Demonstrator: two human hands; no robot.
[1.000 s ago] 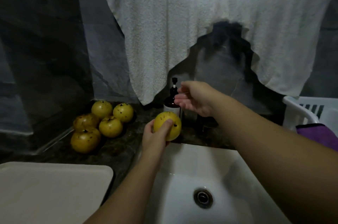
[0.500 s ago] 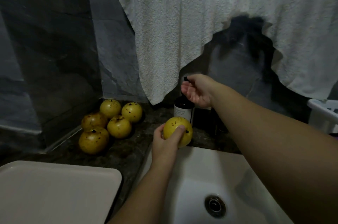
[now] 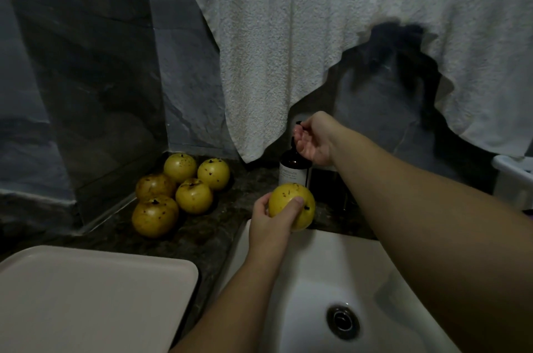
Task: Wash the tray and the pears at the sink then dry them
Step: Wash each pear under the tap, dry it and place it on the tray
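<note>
Here the left hand [image 3: 269, 222] holds a yellow pear [image 3: 292, 205] over the sink [image 3: 331, 260]. The right hand [image 3: 313, 137] curls on the soap bottle [image 3: 294, 169] pump. Five pears [image 3: 178, 194] sit beside the tray [image 3: 95, 295].

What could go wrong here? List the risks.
1. The left hand grips one pear above the counter edge, not over the sink; soap could drip onto the counter.
2. The right hand works the soap bottle unsteadied; it might tip.
3. A soapy pear may slip from that one-handed hold.
</note>
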